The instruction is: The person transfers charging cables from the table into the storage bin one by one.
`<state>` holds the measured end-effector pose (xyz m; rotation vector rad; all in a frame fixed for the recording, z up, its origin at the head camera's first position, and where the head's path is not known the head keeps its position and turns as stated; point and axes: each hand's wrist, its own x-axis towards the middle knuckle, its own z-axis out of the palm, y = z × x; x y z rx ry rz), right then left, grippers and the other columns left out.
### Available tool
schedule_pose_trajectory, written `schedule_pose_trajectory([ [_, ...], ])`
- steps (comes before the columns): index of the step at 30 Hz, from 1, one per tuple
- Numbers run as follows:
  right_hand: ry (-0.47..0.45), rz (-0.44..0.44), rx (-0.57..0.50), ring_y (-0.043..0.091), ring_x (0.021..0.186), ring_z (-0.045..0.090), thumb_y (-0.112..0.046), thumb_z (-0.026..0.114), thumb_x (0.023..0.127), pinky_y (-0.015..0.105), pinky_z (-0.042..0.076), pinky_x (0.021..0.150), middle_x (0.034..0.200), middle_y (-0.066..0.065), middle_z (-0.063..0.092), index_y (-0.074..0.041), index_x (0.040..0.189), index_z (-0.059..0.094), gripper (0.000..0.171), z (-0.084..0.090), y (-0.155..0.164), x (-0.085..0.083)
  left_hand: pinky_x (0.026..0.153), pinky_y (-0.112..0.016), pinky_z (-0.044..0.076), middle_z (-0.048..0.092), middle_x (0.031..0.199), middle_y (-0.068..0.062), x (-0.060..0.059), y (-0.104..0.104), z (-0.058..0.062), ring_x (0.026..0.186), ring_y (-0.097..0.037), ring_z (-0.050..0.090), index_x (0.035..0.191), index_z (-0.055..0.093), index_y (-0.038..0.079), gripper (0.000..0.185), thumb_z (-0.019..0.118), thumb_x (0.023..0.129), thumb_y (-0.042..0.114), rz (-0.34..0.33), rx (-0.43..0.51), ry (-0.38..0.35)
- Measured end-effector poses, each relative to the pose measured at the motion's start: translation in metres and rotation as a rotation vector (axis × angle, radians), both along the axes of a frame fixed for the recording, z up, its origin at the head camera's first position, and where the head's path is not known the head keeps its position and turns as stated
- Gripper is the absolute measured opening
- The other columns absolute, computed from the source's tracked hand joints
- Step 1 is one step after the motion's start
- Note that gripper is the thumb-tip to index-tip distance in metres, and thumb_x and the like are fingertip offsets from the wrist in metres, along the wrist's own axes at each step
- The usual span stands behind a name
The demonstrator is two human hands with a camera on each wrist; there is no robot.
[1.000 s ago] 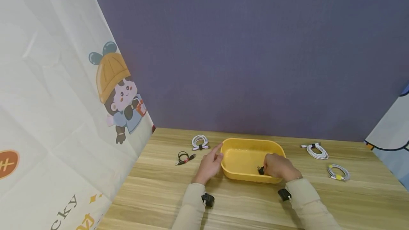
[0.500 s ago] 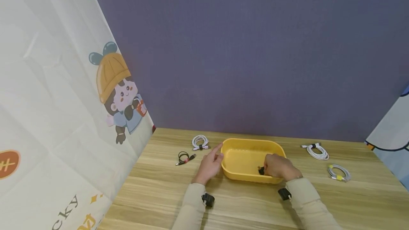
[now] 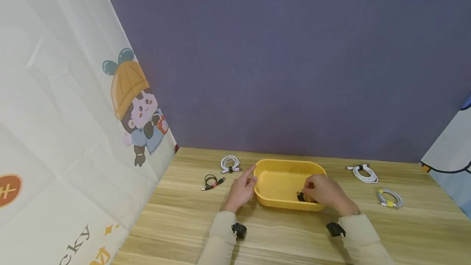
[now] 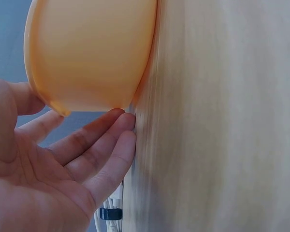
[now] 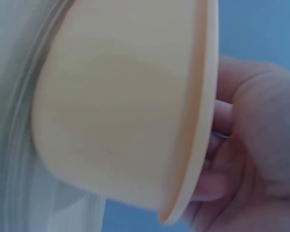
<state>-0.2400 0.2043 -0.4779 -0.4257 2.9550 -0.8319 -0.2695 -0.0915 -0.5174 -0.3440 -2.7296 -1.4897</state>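
A yellow plastic bin stands on the wooden table. My left hand is at its left end, fingers extended against the outer wall and the thumb by the rim. My right hand reaches over the near right rim into the bin, its fingers loosely bent. Just left of those fingertips a small black cable lies on the bin floor, partly hidden by the hand. In the right wrist view, the bin's wall covers part of the right fingers.
Left of the bin lie a coiled white cable with a black tie and a thin black cable. On the right are another coiled white cable and a grey cable with yellow ties. A dark panel backs the table.
My right hand has lifted slightly and its wrist has shifted right and toward me, while the black cable stays in the bin. The left hand has kept its place.
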Motion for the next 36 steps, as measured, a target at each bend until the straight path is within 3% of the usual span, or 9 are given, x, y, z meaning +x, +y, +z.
schedule_pose_trajectory([
  [4,0.097,-0.01,-0.03,0.006,0.056,0.049,-0.018,0.067,0.099,0.025,0.042,0.055,0.076,-0.004,0.068,-0.012,0.094,0.076,0.012,-0.002,0.007,0.004,0.067,-0.03,0.051,0.077,0.109,-0.011,0.0,0.0,0.0,0.068,-0.008,0.062,0.156,0.045,0.025,0.047,0.048,0.108,0.028,-0.002,0.004,0.001],
  [12,0.247,-0.083,-0.073,0.005,0.056,0.042,-0.018,0.063,0.102,0.024,0.037,0.055,0.072,-0.003,0.064,-0.012,0.101,0.075,0.014,-0.006,0.025,0.007,0.065,-0.028,0.051,0.077,0.11,-0.011,0.0,0.001,0.002,0.064,-0.007,0.061,0.157,0.043,0.025,0.049,0.048,0.109,0.028,-0.011,-0.003,0.007],
  [16,0.255,-0.127,-0.091,0.007,0.061,0.046,-0.019,0.063,0.102,0.025,0.039,0.056,0.074,-0.002,0.065,-0.01,0.104,0.075,0.015,-0.008,0.033,0.007,0.064,-0.028,0.051,0.077,0.11,-0.012,0.0,0.001,0.002,0.064,-0.007,0.06,0.158,0.041,0.025,0.049,0.047,0.109,0.028,-0.012,-0.01,0.011],
  [22,0.269,-0.19,-0.122,0.007,0.064,0.049,-0.02,0.063,0.102,0.025,0.041,0.057,0.078,-0.002,0.066,-0.006,0.109,0.075,0.019,-0.012,0.044,0.007,0.075,-0.034,0.054,0.076,0.117,-0.011,0.001,0.002,0.0,0.075,-0.008,0.063,0.158,0.04,0.031,0.048,0.044,0.11,0.031,0.002,-0.041,0.013],
  [30,0.407,-0.238,-0.16,0.002,0.06,0.046,-0.017,0.065,0.1,0.023,0.039,0.053,0.075,-0.002,0.065,-0.006,0.103,0.077,0.016,-0.018,0.061,0.005,0.082,-0.04,0.056,0.076,0.116,-0.011,0.001,0.002,-0.001,0.087,-0.015,0.069,0.159,0.037,0.028,0.05,0.044,0.11,0.031,0.017,-0.057,0.035],
  [36,0.384,-0.288,-0.128,0.003,0.061,0.047,-0.019,0.066,0.099,0.024,0.038,0.053,0.077,0.0,0.066,-0.005,0.104,0.076,0.017,-0.02,0.073,0.006,0.09,-0.046,0.056,0.076,0.117,-0.012,0.0,0.002,-0.001,0.098,-0.022,0.072,0.159,0.038,0.024,0.051,0.045,0.11,0.03,0.019,-0.064,0.045],
])
